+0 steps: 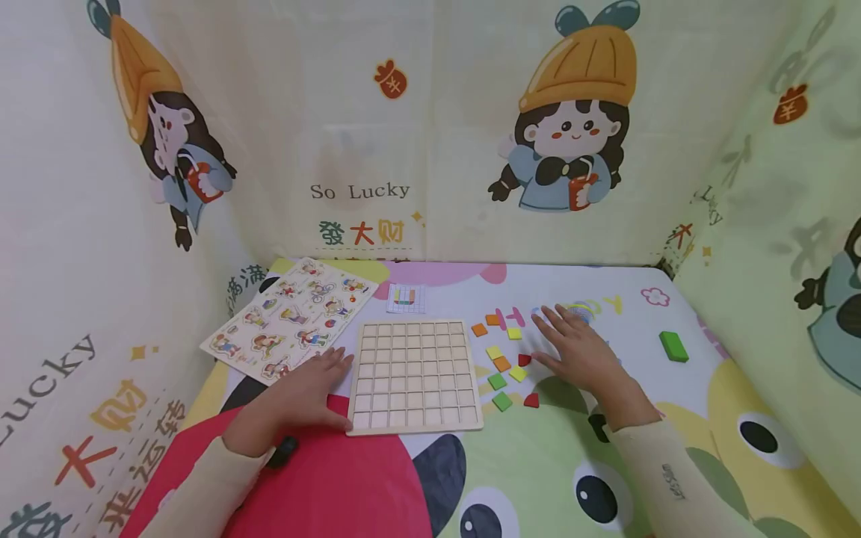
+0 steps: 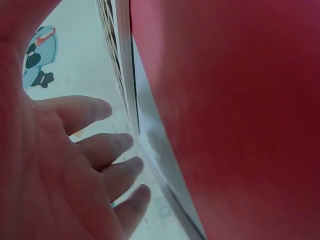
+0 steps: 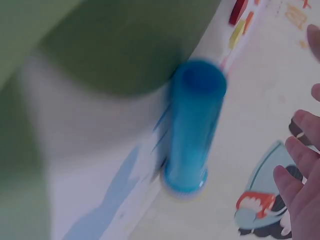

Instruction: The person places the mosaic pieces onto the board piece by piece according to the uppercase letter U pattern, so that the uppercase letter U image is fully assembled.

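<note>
The left hand [image 1: 303, 396] lay open beside the left edge of the wooden grid board [image 1: 413, 377], gripping nothing; whether its thumb touched the corner was hard to tell. The right hand [image 1: 585, 359], fingers spread and holding nothing, hung just beside the coloured pieces [image 1: 494, 353]. The step in hand was probably choosing a piece; taking one would call for lowering the fingertips and pinching its edges. The board lay flat mid-table, pale, ruled into squares, its cells bare. The pieces, orange, yellow, green and red, lay scattered to its right. Farther out were a blue cylinder [image 3: 195, 130], a small pattern card [image 1: 406, 299], a picture sheet [image 1: 289, 317] and a green block [image 1: 673, 347].
</note>
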`<act>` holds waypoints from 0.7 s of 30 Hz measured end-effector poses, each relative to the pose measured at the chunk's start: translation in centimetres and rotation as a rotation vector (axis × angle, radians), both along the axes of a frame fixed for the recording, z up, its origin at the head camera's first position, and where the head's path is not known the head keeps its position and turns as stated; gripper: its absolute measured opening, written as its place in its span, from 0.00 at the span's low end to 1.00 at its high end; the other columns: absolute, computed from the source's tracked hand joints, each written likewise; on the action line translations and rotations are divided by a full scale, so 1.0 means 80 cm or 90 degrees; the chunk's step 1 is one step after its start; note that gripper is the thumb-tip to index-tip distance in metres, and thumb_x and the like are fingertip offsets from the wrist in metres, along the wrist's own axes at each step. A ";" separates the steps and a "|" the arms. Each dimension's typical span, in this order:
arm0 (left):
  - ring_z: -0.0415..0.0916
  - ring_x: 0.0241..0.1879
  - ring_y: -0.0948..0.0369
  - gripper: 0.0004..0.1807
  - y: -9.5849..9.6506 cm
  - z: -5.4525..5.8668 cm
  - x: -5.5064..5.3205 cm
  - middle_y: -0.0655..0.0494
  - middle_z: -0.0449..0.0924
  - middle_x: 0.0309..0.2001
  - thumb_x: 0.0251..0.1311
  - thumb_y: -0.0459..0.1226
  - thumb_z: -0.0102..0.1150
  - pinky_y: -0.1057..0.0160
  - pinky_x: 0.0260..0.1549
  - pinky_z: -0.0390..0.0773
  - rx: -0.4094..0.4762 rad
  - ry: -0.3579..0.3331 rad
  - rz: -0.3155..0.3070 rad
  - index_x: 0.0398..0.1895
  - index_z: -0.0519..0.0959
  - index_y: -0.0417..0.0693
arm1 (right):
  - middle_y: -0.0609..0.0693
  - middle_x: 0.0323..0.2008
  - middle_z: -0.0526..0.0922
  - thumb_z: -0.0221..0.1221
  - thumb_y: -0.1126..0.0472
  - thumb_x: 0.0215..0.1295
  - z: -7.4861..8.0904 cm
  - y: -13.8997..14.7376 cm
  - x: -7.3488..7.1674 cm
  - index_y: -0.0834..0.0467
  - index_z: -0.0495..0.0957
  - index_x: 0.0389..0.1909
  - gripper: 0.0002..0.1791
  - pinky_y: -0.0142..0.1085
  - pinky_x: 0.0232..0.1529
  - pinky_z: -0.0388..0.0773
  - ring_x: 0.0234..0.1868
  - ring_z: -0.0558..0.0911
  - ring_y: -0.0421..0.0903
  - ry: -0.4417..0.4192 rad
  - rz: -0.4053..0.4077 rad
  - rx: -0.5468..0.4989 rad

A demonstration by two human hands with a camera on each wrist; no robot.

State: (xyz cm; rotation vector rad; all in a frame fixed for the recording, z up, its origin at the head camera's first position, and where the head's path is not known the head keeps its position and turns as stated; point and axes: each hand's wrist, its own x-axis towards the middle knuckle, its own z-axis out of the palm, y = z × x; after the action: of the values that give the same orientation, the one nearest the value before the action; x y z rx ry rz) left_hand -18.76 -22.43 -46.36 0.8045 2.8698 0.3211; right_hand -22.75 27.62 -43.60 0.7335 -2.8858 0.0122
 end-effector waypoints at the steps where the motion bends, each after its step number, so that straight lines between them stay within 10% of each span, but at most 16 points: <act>1: 0.51 0.71 0.42 0.64 0.002 -0.002 0.000 0.40 0.56 0.72 0.38 0.71 0.65 0.42 0.64 0.59 -0.002 -0.012 0.002 0.73 0.60 0.40 | 0.60 0.73 0.57 0.62 0.44 0.64 0.000 -0.005 -0.002 0.58 0.58 0.74 0.43 0.54 0.69 0.50 0.73 0.51 0.60 -0.008 0.001 0.002; 21: 0.45 0.73 0.45 0.69 0.009 -0.011 0.000 0.51 0.53 0.75 0.28 0.70 0.72 0.42 0.65 0.56 0.024 -0.102 0.020 0.75 0.57 0.47 | 0.50 0.44 0.82 0.65 0.51 0.62 -0.020 -0.089 -0.035 0.58 0.82 0.53 0.21 0.44 0.49 0.77 0.44 0.78 0.49 -0.158 0.023 -0.032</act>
State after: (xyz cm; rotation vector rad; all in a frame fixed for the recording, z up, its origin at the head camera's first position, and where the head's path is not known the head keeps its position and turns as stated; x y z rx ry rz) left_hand -18.73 -21.68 -47.22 0.7065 2.7360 0.4251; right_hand -25.56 20.47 -45.22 0.8277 -3.0907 0.1938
